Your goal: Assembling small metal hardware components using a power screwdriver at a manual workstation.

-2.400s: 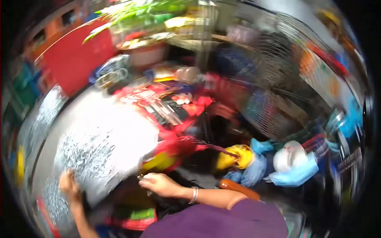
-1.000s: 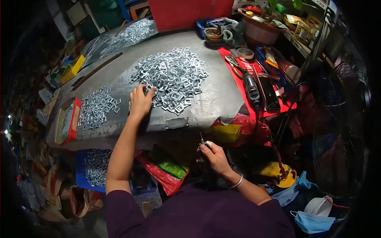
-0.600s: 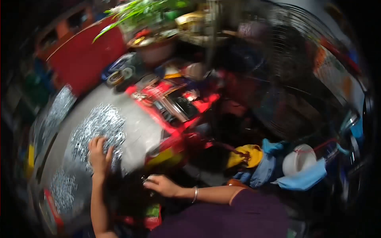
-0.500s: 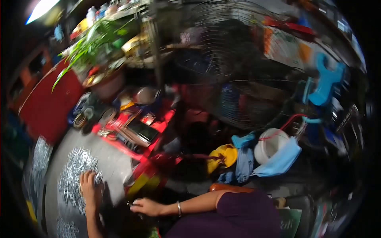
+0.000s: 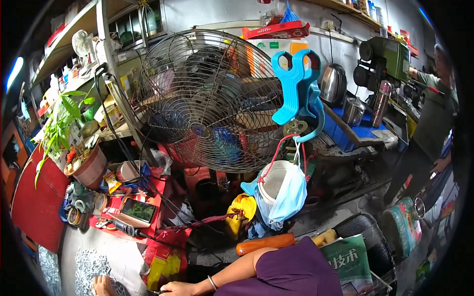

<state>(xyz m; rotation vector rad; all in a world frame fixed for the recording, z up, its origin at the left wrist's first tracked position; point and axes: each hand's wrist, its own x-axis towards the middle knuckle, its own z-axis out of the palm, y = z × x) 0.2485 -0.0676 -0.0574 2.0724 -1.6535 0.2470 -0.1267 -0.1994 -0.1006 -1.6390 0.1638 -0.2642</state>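
Note:
A spread of small silvery metal pieces (image 5: 93, 266) lies on the pale grey work surface (image 5: 126, 264) at the lower left. My left hand (image 5: 102, 287) rests at its near edge, fingers extended over the pieces; the lower picture edge cuts off the rest of the hand. To the right, my right hand (image 5: 177, 289), below a silver bangle (image 5: 212, 282), is closed. A small dark end of something shows by its fingertips, too little to name. Just beyond it lies a red and yellow bag (image 5: 165, 264).
A large wire-caged fan (image 5: 207, 103) stands ahead. Left of it are a phone (image 5: 138, 209), a black-handled tool (image 5: 126, 228) and a potted plant (image 5: 86, 165). A white bucket (image 5: 276, 180) with a blue mask hangs from a blue hook (image 5: 296, 93). Another person (image 5: 429, 123) stands at the far right.
My view has swung to the right and sharpened, so both hands now sit lower in the picture. My left hand is still at the metal pieces, and my right hand remains closed.

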